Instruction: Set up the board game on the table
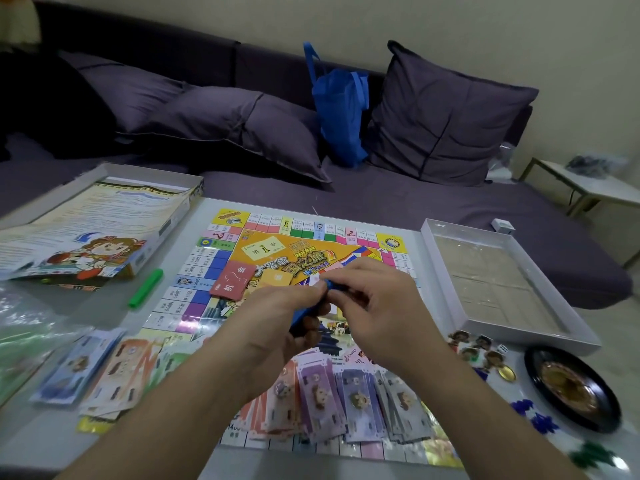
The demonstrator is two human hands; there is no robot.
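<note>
Blue piece (304, 315) held above the board (277, 271) on the desk (173, 220): left hand (277, 327) wrapped round its body, right hand (377, 306) fingers pinching its top. Probably light, stiff plastic, slippery; best gripped at the sides.

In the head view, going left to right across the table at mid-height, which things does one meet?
Box lid with the rule sheet → green stick → game board → left hand and right hand, both gripping a blue piece over the board → open white box tray.
</note>
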